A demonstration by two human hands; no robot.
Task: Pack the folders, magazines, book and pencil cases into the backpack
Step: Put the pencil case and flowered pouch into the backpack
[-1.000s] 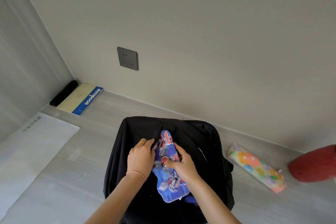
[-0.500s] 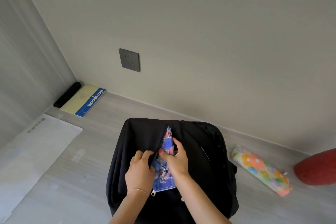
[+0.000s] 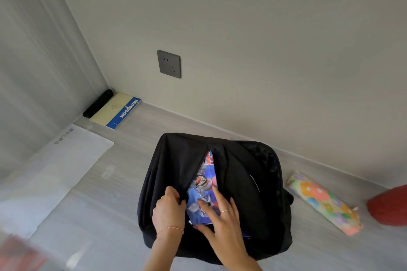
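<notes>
A black backpack (image 3: 246, 182) lies on the grey table, its front pocket zipped open. A blue cartoon-printed pencil case (image 3: 203, 185) sits partly inside that opening, its upper end tucked under the fabric. My left hand (image 3: 169, 209) grips the left edge of the pocket opening and holds it apart. My right hand (image 3: 220, 220) lies with straight fingers on the case's lower part, pressing on it. A second, flowered pencil case (image 3: 323, 202) lies on the table to the right of the backpack.
A yellow notebook with a blue spine (image 3: 115, 109) lies in the far left corner beside a black bar (image 3: 98, 103). A white sheet (image 3: 52, 174) covers the left side of the table. A red object (image 3: 389, 204) sits at the right edge. A blurred red thing (image 3: 19, 255) shows bottom left.
The blue pencil case has slid deeper into the backpack's pocket. My right hand went from pinching it to pressing it with flat fingers. My left hand moved to the pocket's edge.
</notes>
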